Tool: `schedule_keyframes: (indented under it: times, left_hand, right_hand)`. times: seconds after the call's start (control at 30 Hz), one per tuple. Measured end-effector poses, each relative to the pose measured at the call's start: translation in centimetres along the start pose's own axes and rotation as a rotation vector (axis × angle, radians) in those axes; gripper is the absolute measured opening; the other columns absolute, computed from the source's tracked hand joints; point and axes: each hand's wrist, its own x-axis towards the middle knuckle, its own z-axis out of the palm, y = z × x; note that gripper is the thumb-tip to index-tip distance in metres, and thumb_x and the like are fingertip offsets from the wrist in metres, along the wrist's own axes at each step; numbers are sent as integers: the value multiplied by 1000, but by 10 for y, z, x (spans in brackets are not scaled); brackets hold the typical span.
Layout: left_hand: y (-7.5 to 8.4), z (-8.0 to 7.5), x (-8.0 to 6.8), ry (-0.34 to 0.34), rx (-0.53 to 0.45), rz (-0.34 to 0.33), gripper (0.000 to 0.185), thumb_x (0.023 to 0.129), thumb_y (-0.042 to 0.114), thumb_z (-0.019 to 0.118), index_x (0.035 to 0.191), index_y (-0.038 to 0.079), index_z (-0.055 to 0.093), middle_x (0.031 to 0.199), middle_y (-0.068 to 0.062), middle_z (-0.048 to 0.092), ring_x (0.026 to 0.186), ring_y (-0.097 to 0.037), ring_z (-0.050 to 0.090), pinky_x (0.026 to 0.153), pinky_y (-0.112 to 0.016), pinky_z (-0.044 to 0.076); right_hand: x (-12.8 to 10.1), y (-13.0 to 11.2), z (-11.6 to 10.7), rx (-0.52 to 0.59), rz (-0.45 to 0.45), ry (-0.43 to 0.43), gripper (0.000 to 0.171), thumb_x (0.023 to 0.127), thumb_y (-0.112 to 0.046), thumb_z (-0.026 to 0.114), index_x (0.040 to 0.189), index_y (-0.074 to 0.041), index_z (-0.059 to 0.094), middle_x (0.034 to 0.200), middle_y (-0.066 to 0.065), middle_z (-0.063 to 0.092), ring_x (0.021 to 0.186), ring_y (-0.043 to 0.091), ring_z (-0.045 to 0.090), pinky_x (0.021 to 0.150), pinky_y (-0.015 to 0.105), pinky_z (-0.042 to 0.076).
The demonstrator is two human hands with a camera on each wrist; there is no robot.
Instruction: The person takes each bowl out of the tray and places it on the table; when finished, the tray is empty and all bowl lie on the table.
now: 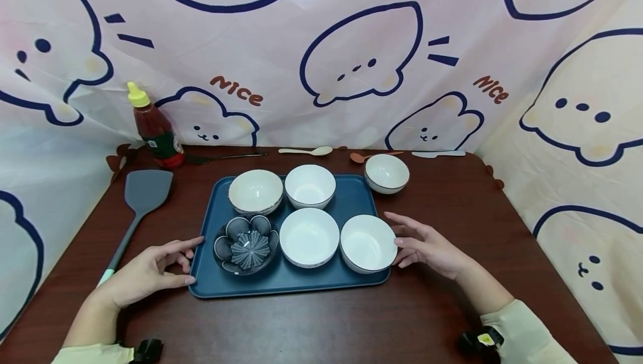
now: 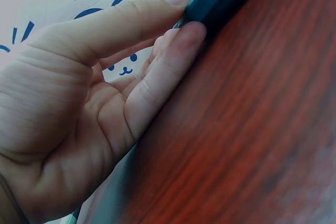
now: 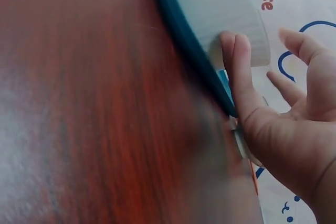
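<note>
Head camera looks forward and down over the whole table [image 1: 452, 308]. Both wrist cameras sit low and close at the blue tray [image 1: 286, 283] edges, left and right, the part all views share.

We read the word "Nice" in brown letters on the cartoon-printed backdrop cloth [image 1: 321, 62], once at ten o'clock from the blue tray [image 1: 288, 283] and once at two o'clock. Both wrist views show it too. The sauce bottle [image 1: 156, 129] label is too small to read.
</note>
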Motion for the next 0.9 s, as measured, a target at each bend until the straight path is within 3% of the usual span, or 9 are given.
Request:
schedule_keyframes:
  times: [0.27, 0.43, 0.9]
  left_hand:
    - [1, -1, 1, -3, -3, 36, 73, 86, 17, 79, 148, 2, 44, 108, -14, 56, 90, -11, 59, 70, -23, 52]
    - [0, 0, 1, 4, -8, 23, 73, 85, 18, 79, 148, 5, 45, 108, -12, 57, 90, -11, 60, 71, -23, 51]
    - [-2, -2, -1, -8, -35, 29, 73, 85, 15, 79, 148, 2, 44, 108, -14, 56, 90, -11, 60, 70, -24, 53]
  right_hand:
    - [5, 6, 1, 34, -26, -71, 68, 102, -12, 55, 160, -21, 20, 154, 22, 26, 90, 23, 71, 79, 42, 60]
    - [6, 6, 5, 50, -30, -86, 71, 101, -10, 57, 160, -18, 20, 157, 22, 23, 90, 25, 73, 79, 43, 59]
    - [6, -1, 16, 114, 22, 14, 71, 97, -9, 64, 158, -19, 28, 154, 19, 32, 87, 23, 69, 77, 35, 60]
